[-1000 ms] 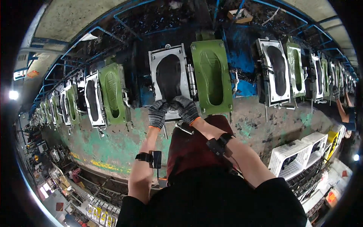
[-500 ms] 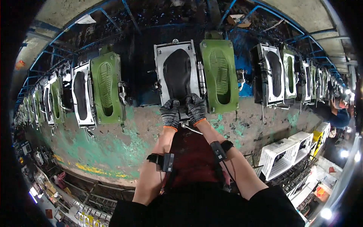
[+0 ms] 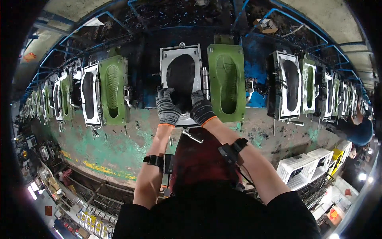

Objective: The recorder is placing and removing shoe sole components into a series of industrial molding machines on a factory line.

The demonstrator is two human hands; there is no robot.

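Both gloved hands press on the black sole in the open metal mould: left hand and right hand, fingers spread flat, gripping nothing

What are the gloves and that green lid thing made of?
Gloves, left hand and right hand: look like knitted grey fabric with orange cuffs; speckled weave shows. Green lid: probably painted metal, thick and rigid with a sole-shaped hollow. Mold frame: bare, shiny grey metal.

Both gloved hands now lie side by side on the lower end of the open sole mould. The left hand has come up level with the right hand, and their fingers reach further onto the black sole.
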